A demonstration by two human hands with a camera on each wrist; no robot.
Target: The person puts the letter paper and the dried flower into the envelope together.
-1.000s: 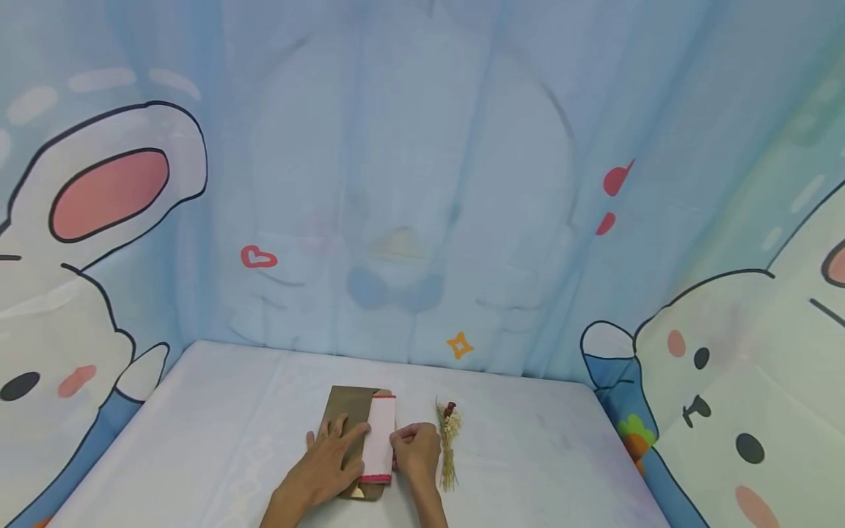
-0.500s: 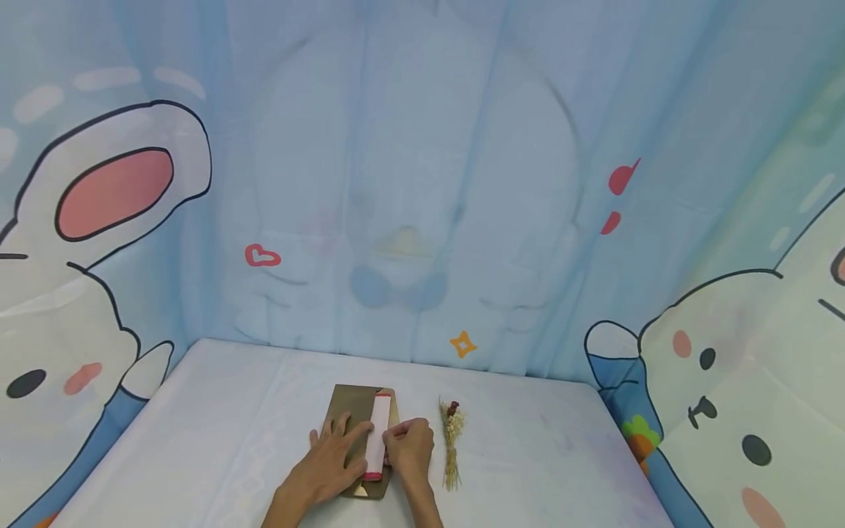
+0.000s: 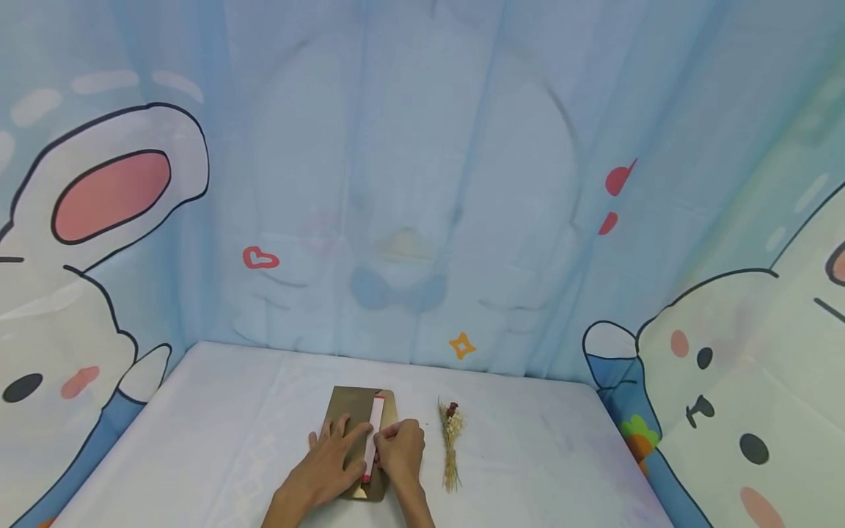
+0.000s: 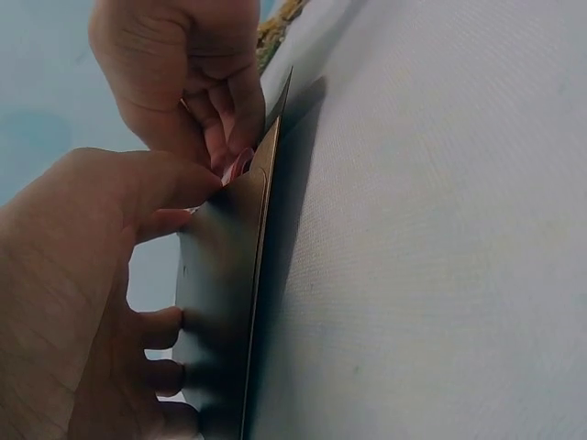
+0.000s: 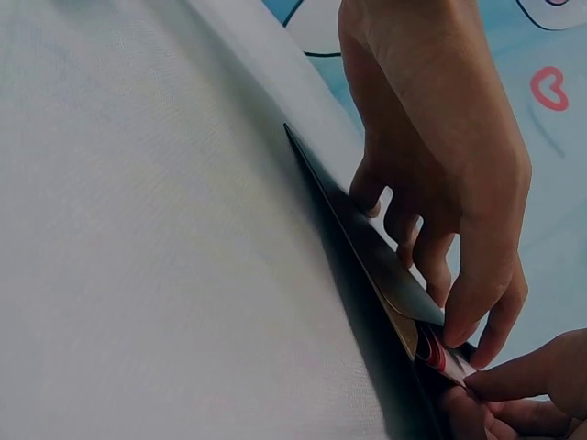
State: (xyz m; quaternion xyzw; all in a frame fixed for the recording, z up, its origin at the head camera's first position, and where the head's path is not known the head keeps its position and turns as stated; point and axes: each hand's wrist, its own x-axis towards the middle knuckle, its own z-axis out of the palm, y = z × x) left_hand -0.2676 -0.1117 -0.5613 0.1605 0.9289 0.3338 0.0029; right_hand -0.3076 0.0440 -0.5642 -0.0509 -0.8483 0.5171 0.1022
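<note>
A gold-brown card or envelope (image 3: 351,403) lies on the white tabletop. On its right half is a slim pinkish-white paper strip (image 3: 375,419) with red ends; in the right wrist view the end of this paper strip (image 5: 440,357) shows curled red layers. My left hand (image 3: 323,462) rests with spread fingers on the envelope, thumb and index finger at the strip's left edge. From the right, my right hand (image 3: 403,449) pinches the strip's other edge between thumb and fingertips, covering part of it. In the left wrist view the envelope (image 4: 220,266) is seen nearly edge-on.
A small bunch of dried flowers (image 3: 451,444) with a dark red bloom lies right of my right hand. White cloth (image 3: 541,455) covers the table. Behind and at both sides hangs a blue curtain (image 3: 409,183) printed with cartoon rabbits.
The paper strip has become much narrower, its right edge moving left and baring more of the envelope. My right hand has moved left with it; my left hand stays in place.
</note>
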